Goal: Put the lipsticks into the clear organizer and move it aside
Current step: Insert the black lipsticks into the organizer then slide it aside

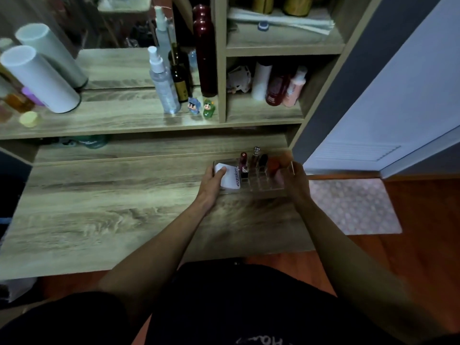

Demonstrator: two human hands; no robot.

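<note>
The clear organizer [261,185] sits at the far right of the wooden desk [99,215]. Several lipsticks stand upright in its slots: a dark red one [244,165], a silver-capped one [256,155], a black one [262,161] and a blurred orange one [275,164]. A white tube [230,176] marked "4U2skin" lies in its left part. My left hand [211,181] grips the organizer's left end, fingers over the white tube. My right hand [297,180] grips its right end. Whether it rests on the desk or is lifted is unclear.
Above the desk a shelf holds white cylinders [42,80], spray bottles [163,85], a dark red bottle [205,51] and two small figurines [200,108]. The cubby to the right holds more bottles [278,88]. A door [398,95] and floor mat [353,205] lie right of the desk's edge.
</note>
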